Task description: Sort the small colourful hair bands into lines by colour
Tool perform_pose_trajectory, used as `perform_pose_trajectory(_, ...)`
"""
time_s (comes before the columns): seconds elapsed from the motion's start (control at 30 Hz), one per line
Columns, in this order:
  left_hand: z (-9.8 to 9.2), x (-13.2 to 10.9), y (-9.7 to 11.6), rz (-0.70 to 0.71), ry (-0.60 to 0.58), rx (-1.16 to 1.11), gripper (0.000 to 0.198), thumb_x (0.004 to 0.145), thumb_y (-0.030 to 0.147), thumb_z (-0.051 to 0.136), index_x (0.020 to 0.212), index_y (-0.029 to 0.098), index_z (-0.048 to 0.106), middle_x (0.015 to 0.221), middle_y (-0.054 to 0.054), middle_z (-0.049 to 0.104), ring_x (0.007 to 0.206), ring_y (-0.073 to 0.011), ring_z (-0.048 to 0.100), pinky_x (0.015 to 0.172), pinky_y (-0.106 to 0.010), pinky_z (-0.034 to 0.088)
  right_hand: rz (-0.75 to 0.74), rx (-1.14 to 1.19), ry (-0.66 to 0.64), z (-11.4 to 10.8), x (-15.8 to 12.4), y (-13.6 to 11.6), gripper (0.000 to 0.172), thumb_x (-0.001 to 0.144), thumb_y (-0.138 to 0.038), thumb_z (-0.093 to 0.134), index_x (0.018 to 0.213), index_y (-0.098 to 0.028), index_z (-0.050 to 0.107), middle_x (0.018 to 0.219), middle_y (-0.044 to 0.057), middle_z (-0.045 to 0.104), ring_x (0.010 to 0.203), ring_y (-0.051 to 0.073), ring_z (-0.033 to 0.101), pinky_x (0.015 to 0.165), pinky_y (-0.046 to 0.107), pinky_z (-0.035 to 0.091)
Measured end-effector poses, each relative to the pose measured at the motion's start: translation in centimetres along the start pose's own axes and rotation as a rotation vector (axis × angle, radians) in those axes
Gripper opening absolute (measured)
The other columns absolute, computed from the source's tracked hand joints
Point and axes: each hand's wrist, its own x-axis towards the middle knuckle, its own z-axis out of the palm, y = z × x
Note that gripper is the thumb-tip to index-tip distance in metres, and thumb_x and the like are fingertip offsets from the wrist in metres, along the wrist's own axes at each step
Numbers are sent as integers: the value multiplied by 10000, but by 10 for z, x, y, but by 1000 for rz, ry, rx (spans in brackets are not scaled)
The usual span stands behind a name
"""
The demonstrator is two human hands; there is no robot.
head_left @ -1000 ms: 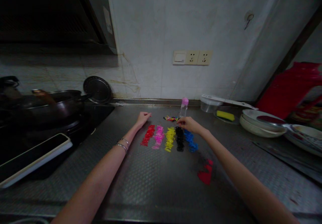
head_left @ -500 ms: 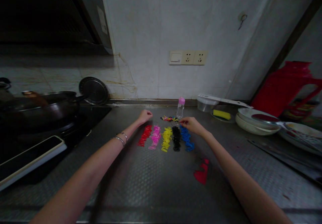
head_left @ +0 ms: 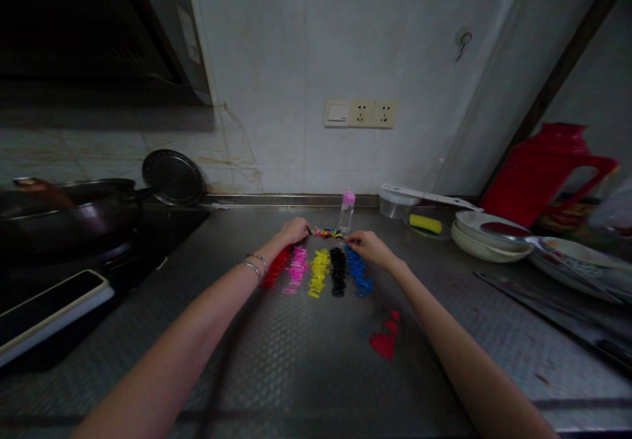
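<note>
A small mixed pile of coloured rubber bands (head_left: 326, 233) lies on the metal counter between my two hands. My left hand (head_left: 295, 230) is closed at the pile's left end, its fingertips beside a dark bit. My right hand (head_left: 369, 248) pinches at the pile's right end; what is in either hand is too small to make out. In front lie separate rows of red bands (head_left: 276, 269), pink bands (head_left: 295, 269), yellow bands (head_left: 318, 272), black bands (head_left: 338, 271) and blue bands (head_left: 359, 273). My left wrist partly covers the red row.
A clear bottle with a pink cap (head_left: 347, 210) stands behind the pile. A red cut-out (head_left: 386, 340) lies nearer me. Rightward are a plastic tub (head_left: 394, 205), yellow sponge (head_left: 425, 224), bowls (head_left: 486, 245) and red jug (head_left: 536, 176); leftward, a pan (head_left: 99, 202) and phone-like device (head_left: 54, 310).
My left hand has moved right to the left end of the mixed pile, and its forearm now covers part of the red row. My right hand stays near the pile's right end. The view has shifted slightly.
</note>
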Motion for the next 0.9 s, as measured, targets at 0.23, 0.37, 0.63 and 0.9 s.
perform_pose_trajectory(0.23,4,2,-2,-48,55,-28,237,717,238,495,858,228,684,914,-44,664,834,-178,593,692,-237,445,14,11,8,-1,-1,2,257,750,-187,498,938,-217,672,960,38,666,827,157,595,736,230,440)
perform_pose_trajectory(0.37,6,4,-7,-18,74,-109,215,703,224,509,818,196,688,847,-44,670,763,-155,588,679,-229,432,33,15,6,-1,-2,4,261,755,-197,488,943,-214,669,950,35,666,811,150,594,724,225,439)
perform_pose_trajectory(0.63,-3,-3,24,191,78,-405,229,689,230,522,778,121,703,739,-56,673,650,-133,559,617,-211,402,153,-74,10,-7,-5,1,261,775,-245,476,961,-241,660,964,28,666,839,155,597,696,218,431)
perform_pose_trajectory(0.9,-2,-22,63,338,-90,-414,195,631,153,552,737,131,714,637,-18,652,572,-111,519,575,-193,371,192,-120,22,-6,-7,-1,260,779,-256,471,955,-245,662,984,29,661,863,157,590,710,216,424)
